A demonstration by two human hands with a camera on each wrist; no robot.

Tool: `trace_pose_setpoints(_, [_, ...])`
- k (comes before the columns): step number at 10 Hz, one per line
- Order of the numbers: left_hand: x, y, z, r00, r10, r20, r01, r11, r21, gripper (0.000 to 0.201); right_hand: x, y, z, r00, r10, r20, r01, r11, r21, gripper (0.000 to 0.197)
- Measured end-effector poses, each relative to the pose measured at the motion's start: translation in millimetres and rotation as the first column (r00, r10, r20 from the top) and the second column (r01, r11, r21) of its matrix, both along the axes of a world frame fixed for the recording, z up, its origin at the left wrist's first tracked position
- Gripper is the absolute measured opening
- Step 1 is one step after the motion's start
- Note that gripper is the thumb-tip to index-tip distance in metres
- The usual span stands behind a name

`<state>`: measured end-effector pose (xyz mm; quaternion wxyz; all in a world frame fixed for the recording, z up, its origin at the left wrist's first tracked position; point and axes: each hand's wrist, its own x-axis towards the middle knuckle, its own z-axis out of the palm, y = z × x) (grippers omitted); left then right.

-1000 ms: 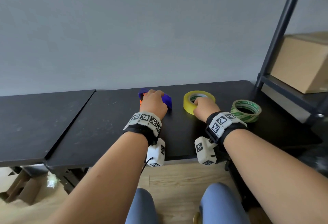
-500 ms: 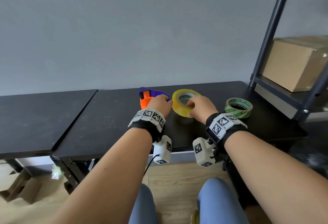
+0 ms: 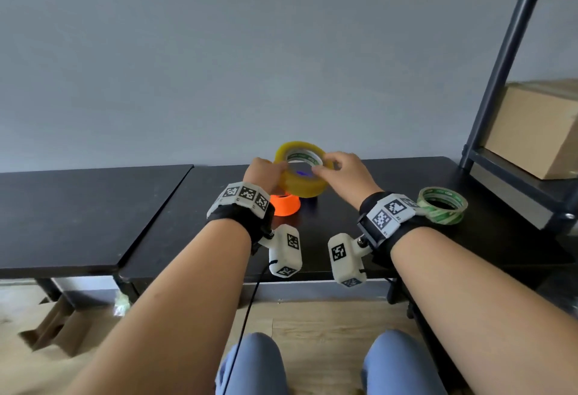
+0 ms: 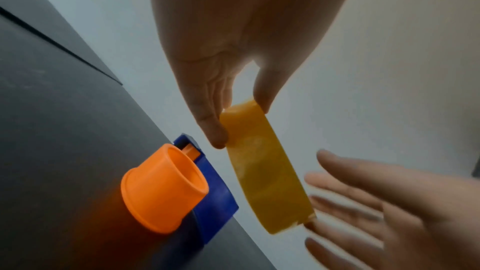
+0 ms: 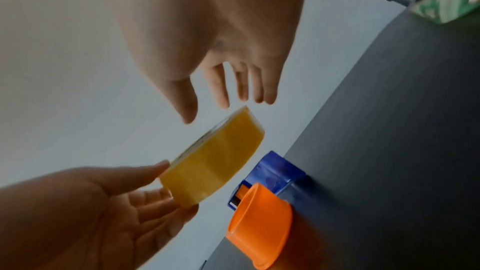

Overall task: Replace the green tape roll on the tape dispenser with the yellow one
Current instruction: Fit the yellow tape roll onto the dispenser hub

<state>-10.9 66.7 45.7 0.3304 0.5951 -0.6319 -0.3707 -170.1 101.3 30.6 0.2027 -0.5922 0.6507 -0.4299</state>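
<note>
The yellow tape roll (image 3: pixel 303 185) hangs in the air just above the dispenser, tilted. My left hand (image 3: pixel 280 169) pinches its left edge between thumb and fingers (image 4: pixel 213 130). My right hand (image 3: pixel 325 166) is at its right edge with straight, spread fingers (image 5: pixel 223 89) at or just off the rim. The dispenser lies on the black table (image 3: pixel 469 254): an orange hub (image 3: pixel 284 205) on a blue body (image 4: pixel 215 192), with no roll on the hub. The green tape roll (image 3: pixel 442 205) lies flat on the table to the right of my right wrist.
A second black table (image 3: pixel 78 213) adjoins on the left with a narrow gap. A dark metal shelf frame (image 3: pixel 500 66) stands at the right and holds a cardboard box (image 3: pixel 538 132). A grey wall is close behind the tables.
The yellow roll has come off the table and up over the dispenser. My left hand has left the dispenser and taken the roll's left edge; my right hand's fingers have straightened.
</note>
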Motion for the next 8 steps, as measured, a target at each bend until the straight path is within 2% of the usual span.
trace_pose_setpoints(1, [18.1, -14.4, -3.0, 0.988, 0.064, -0.14, -0.059, 0.997, 0.042, 0.041, 7.3, -10.9, -3.3, 0.994, -0.052, 0.096, 0.041, 0.992, 0.116, 0.055])
trace_pose_setpoints(2, [27.3, -26.0, -8.2, 0.981, 0.078, -0.176, -0.065, 0.995, 0.079, 0.021, 21.7, -24.9, -9.9, 0.98, -0.001, 0.2, -0.026, 0.991, 0.129, 0.041])
trace_pose_setpoints(3, [35.0, -36.0, -16.1, 0.977, 0.108, -0.183, -0.095, 0.992, 0.079, 0.021, 30.1, -38.6, -17.2, 0.983, -0.008, 0.183, -0.017, 0.991, 0.132, 0.039])
trace_pose_setpoints(4, [38.0, -38.9, -23.2, 0.981, 0.076, -0.178, -0.057, 0.992, 0.112, 0.016, 33.1, -45.8, -23.3, 0.991, -0.011, 0.136, -0.011, 0.987, 0.162, 0.035])
trace_pose_setpoints(5, [38.6, -42.2, -34.1, 0.993, 0.07, -0.094, -0.057, 0.989, 0.139, 0.018, 35.0, -51.7, -30.0, 0.995, 0.008, 0.099, -0.029, 0.977, 0.209, 0.033])
trace_pose_setpoints(7, [35.4, -49.4, -38.2, 0.998, 0.057, -0.037, -0.052, 0.992, 0.111, 0.021, 35.7, -58.1, -36.2, 0.991, -0.03, 0.127, -0.01, 0.953, 0.304, 0.034])
trace_pose_setpoints(8, [36.1, -57.9, -46.4, 0.998, 0.034, 0.047, -0.039, 0.992, 0.123, 0.021, 36.5, -62.0, -39.6, 0.994, -0.036, 0.101, -0.001, 0.94, 0.342, 0.034])
